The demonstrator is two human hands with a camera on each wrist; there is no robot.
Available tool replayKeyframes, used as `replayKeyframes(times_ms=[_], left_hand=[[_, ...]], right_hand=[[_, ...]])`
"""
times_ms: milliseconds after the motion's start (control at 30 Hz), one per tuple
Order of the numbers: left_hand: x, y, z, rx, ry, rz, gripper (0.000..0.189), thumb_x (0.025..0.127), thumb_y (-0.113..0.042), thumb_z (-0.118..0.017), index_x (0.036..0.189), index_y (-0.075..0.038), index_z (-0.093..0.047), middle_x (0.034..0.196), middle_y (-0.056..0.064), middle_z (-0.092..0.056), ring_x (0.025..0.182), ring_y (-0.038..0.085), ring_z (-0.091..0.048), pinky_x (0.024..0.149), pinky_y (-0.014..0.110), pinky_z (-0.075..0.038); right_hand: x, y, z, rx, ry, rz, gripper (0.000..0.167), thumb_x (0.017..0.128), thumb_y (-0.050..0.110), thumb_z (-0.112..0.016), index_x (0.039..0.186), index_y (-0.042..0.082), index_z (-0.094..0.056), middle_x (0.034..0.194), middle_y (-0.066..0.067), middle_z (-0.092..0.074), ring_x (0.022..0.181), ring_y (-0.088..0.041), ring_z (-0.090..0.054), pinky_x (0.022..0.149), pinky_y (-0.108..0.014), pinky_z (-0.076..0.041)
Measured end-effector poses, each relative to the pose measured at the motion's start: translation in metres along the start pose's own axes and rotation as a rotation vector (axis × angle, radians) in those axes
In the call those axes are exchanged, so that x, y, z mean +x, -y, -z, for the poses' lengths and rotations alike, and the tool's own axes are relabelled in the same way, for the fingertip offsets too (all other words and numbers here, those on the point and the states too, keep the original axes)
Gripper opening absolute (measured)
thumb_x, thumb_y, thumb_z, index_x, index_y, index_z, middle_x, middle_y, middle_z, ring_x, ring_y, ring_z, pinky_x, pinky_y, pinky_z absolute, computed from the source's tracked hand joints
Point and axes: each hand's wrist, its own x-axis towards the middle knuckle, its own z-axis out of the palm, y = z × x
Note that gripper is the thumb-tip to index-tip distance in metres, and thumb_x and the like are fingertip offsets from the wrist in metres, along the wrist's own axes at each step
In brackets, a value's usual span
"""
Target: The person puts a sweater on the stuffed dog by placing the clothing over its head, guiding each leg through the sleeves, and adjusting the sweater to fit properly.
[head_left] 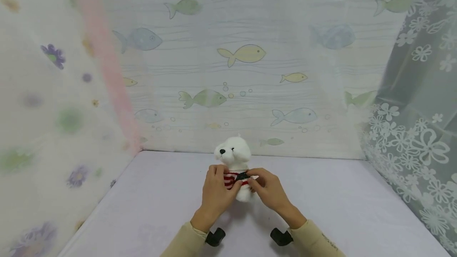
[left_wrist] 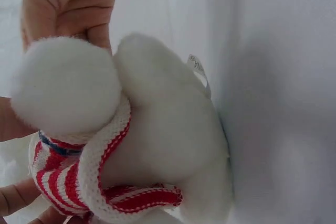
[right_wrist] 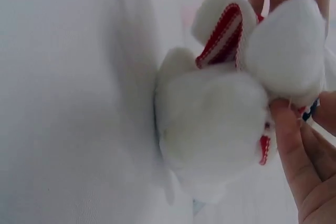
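A white plush dog (head_left: 233, 152) stands upright on the table, its head turned to the left. It wears a red-and-white striped knit sweater (head_left: 229, 180) with a dark patch on the chest. My left hand (head_left: 218, 189) grips the dog at its left side, thumb laid across the sweater front. On the other side, my right hand (head_left: 270, 191) pinches the sweater by the dark patch between thumb and fingers. The left wrist view shows a round white paw (left_wrist: 65, 85) close up and a small white tag (left_wrist: 197, 67) at the edge of the body.
The white table (head_left: 160, 209) runs back to a curtain with fish (head_left: 246, 54). A flowered cloth (head_left: 53, 130) hangs at the left, and a sheer curtain with white flowers (head_left: 428, 150) at the right. Black wrist cameras (head_left: 216, 237) sit on both wrists.
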Motion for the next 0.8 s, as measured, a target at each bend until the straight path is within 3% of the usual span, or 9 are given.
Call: replayKeyframes(times_ms=[100, 233, 400, 533, 667, 800], left_hand=[[0.001, 0.0, 0.002, -0.016, 0.019, 0.023, 0.046, 0.071, -0.029, -0.082, 0.1, -0.007, -0.054, 0.097, 0.009, -0.048, 0.086, 0.021, -0.053, 0.069, 0.036, -0.05], [0.002, 0.002, 0.003, -0.02, 0.043, 0.045, 0.044, 0.072, -0.028, -0.081, 0.101, -0.007, -0.055, 0.099, 0.01, -0.049, 0.086, 0.021, -0.054, 0.069, 0.036, -0.051], [0.004, 0.005, 0.005, -0.036, 0.059, 0.074, 0.045, 0.074, -0.031, -0.08, 0.102, -0.006, -0.055, 0.099, 0.01, -0.05, 0.086, 0.021, -0.055, 0.071, 0.036, -0.051], [0.005, 0.005, 0.006, -0.055, 0.057, 0.076, 0.044, 0.075, -0.032, -0.08, 0.101, -0.005, -0.056, 0.099, 0.011, -0.051, 0.086, 0.022, -0.056, 0.071, 0.037, -0.051], [0.005, 0.003, 0.006, -0.113, 0.042, 0.075, 0.041, 0.075, -0.025, -0.079, 0.101, -0.002, -0.057, 0.1, 0.012, -0.052, 0.086, 0.023, -0.058, 0.072, 0.038, -0.052], [0.004, 0.004, 0.001, -0.178, 0.042, 0.082, 0.039, 0.075, -0.019, -0.079, 0.102, -0.002, -0.056, 0.102, 0.012, -0.052, 0.085, 0.021, -0.058, 0.071, 0.034, -0.053]], right_hand=[[0.003, -0.004, -0.001, -0.039, -0.036, 0.029, 0.016, 0.089, 0.011, -0.068, 0.105, 0.009, -0.068, 0.088, 0.0, -0.066, 0.064, -0.012, -0.06, 0.056, -0.026, -0.05], [0.009, -0.009, -0.002, -0.118, -0.044, 0.068, 0.023, 0.087, 0.02, -0.071, 0.108, 0.011, -0.066, 0.105, -0.002, -0.061, 0.085, -0.019, -0.058, 0.069, -0.035, -0.051], [0.014, -0.014, -0.002, -0.057, 0.082, -0.076, 0.037, 0.089, 0.033, -0.067, 0.122, 0.018, -0.058, 0.122, 0.0, -0.059, 0.114, -0.021, -0.056, 0.092, -0.045, -0.046], [0.015, -0.017, -0.002, 0.018, 0.136, -0.161, 0.042, 0.089, 0.035, -0.067, 0.126, 0.023, -0.054, 0.127, 0.0, -0.057, 0.118, -0.022, -0.054, 0.095, -0.043, -0.045], [0.015, -0.015, -0.004, 0.032, 0.108, -0.115, 0.042, 0.087, 0.033, -0.069, 0.126, 0.022, -0.056, 0.127, 0.001, -0.058, 0.116, -0.022, -0.056, 0.092, -0.041, -0.048], [0.011, -0.01, -0.007, -0.03, 0.068, 0.014, 0.043, 0.087, 0.032, -0.07, 0.126, 0.019, -0.057, 0.125, 0.002, -0.058, 0.111, -0.019, -0.057, 0.086, -0.041, -0.05]])
